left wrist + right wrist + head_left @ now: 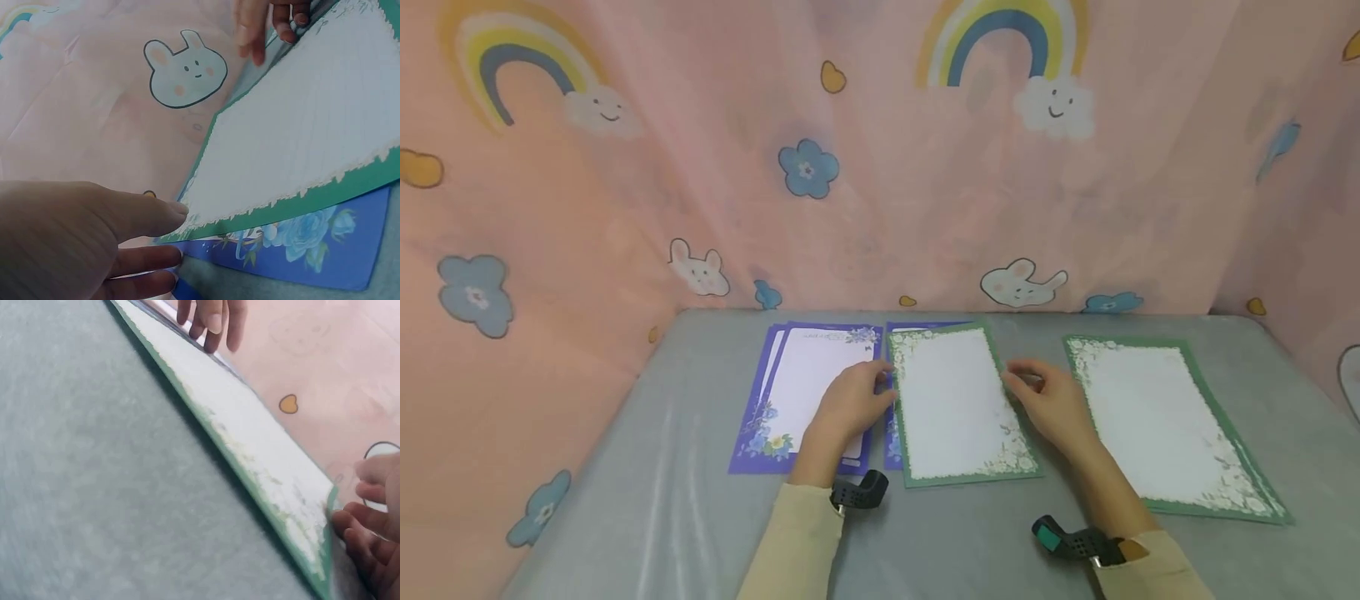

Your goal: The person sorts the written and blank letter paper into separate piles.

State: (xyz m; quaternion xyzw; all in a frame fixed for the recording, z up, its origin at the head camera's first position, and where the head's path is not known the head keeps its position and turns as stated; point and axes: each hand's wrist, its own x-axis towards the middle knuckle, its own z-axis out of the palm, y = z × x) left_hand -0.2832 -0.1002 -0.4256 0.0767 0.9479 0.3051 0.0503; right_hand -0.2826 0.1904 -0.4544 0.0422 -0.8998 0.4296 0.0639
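Observation:
A white sheet with a green floral border (958, 408) lies in the middle, overlapping a purple-bordered sheet (892, 442). My left hand (850, 404) pinches its left edge; in the left wrist view the thumb (156, 212) lies over the edge with the fingers below. At the right edge, my right hand (1048, 404) has its thumb and curled fingers at the border, holding it. The right wrist view shows these fingers (369, 525) against the sheet's edge, partly cut off by the frame.
Purple-bordered sheets (820, 392) with blue flowers overlap at the left. More green-bordered sheets (1157, 425) are stacked at the right. All lie on a grey-covered table (677, 500), with a pink patterned curtain (880, 208) behind it.

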